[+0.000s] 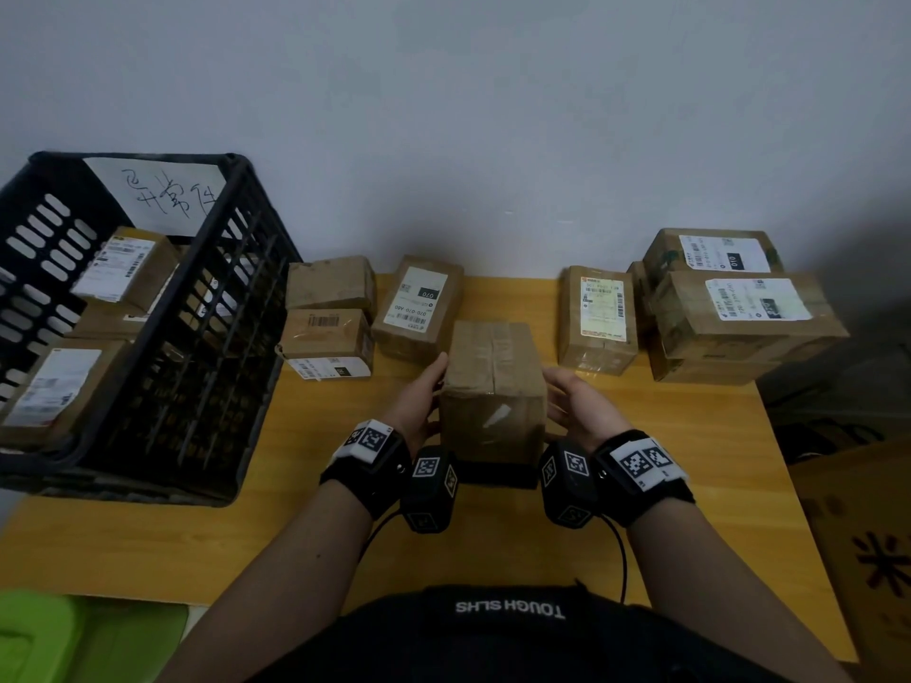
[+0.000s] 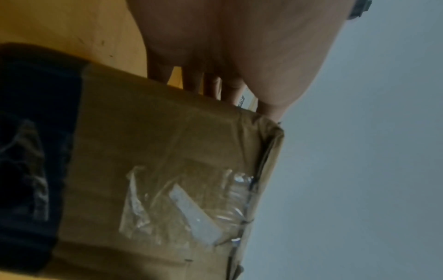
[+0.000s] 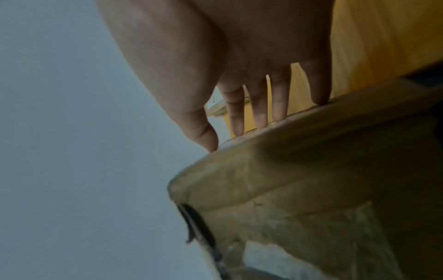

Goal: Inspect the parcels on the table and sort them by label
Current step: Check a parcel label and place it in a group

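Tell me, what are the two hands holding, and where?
The taped brown cardboard box in the middle of the table: left hand flat on its left side, right hand on its right side, fingers straight.

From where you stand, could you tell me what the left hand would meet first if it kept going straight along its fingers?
Probably the parcel labelled 070. The left hand lies flat along the side of the central box, fingers pointing away towards the wall, and that parcel stands just beyond them, though depth is hard to judge.
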